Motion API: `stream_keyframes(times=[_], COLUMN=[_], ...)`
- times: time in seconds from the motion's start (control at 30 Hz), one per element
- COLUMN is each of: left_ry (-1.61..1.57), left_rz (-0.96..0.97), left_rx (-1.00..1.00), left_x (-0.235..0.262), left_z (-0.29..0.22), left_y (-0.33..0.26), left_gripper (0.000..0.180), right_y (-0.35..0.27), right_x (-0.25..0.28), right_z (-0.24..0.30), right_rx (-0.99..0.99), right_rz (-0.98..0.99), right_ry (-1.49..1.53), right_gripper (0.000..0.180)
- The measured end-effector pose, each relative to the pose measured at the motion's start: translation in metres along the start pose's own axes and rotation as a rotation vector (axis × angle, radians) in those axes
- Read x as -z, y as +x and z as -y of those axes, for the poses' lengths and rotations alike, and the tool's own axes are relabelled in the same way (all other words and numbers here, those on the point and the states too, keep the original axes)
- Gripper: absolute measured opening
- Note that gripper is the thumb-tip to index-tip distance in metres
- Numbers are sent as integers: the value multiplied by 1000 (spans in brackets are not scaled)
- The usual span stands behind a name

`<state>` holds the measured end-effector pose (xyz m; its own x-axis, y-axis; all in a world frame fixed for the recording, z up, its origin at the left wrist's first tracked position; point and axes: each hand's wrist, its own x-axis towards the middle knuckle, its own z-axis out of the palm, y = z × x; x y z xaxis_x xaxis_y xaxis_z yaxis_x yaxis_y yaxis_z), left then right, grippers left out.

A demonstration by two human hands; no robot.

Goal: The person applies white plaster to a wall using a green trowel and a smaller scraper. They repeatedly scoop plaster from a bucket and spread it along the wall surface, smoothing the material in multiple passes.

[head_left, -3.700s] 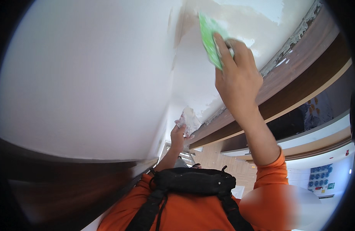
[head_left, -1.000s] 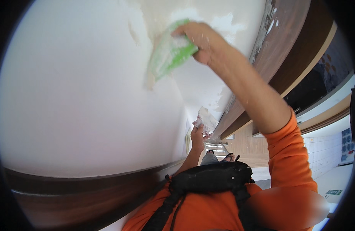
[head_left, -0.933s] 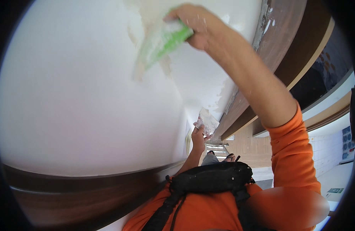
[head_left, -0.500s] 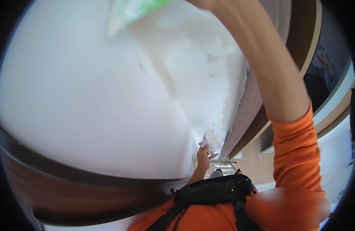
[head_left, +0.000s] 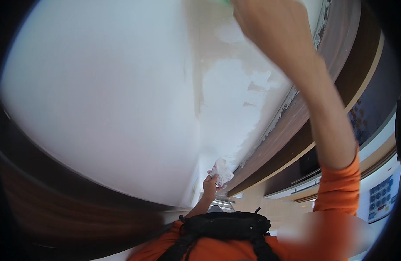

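Note:
My right hand (head_left: 272, 19) is raised at the top of the picture, close to the wall. Its fingers curl round a green flat tool (head_left: 226, 1), of which only a sliver shows at the upper edge. Low in the middle, my left hand (head_left: 209, 185) grips a whitish piece smeared with paste and marked with red (head_left: 222, 172); I cannot make out its exact kind. Beyond it, the white wall surface (head_left: 226, 87) bears beige and grey patches of uneven coating, with a corner line running down its middle.
A brown wooden frame (head_left: 292, 126) runs along the wall's right side, its edge ragged with white paste. Dark brown trim (head_left: 78, 187) curves along the lower left. A black bag (head_left: 226, 225) is strapped across my front. Light flooring (head_left: 261, 209) lies below.
My view has turned, so the wall corner stands more upright. My right hand has come further into view, while the green tool has mostly left it. My left hand still holds the whitish piece.

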<state>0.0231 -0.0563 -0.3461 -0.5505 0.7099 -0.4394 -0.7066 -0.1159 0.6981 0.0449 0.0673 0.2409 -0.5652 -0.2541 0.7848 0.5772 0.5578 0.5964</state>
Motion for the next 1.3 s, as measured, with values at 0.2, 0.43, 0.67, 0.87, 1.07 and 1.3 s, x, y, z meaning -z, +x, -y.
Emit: stream_keyframes(times=[0.2,0.43,0.67,0.87,1.07,1.3], left_ry=[15,-23,-42,-1,31,60], left_rz=[-59,-21,-24,-85,-89,-78], left_rx=[-20,-50,-38,-12,-19,-13], left_x=[-9,-13,-10,-9,-8,10], left_z=[-7,-11,-2,2,3,18], left_y=[-5,-11,-7,-3,-2,4], left_gripper=[40,33,33,31,29,26], right_y=[12,-97,-238,-280,-276,-265], right_x=[-25,-42,-84,-76,-70,-87], right_z=[21,130,245,262,237,312], right_rx=[58,30,60,-167,-739,-694], right_rz=[25,121,343,544,247,324], right_ry=[130,341,328,606,1020,1007], right_gripper=[5,8,32,45,51,70])
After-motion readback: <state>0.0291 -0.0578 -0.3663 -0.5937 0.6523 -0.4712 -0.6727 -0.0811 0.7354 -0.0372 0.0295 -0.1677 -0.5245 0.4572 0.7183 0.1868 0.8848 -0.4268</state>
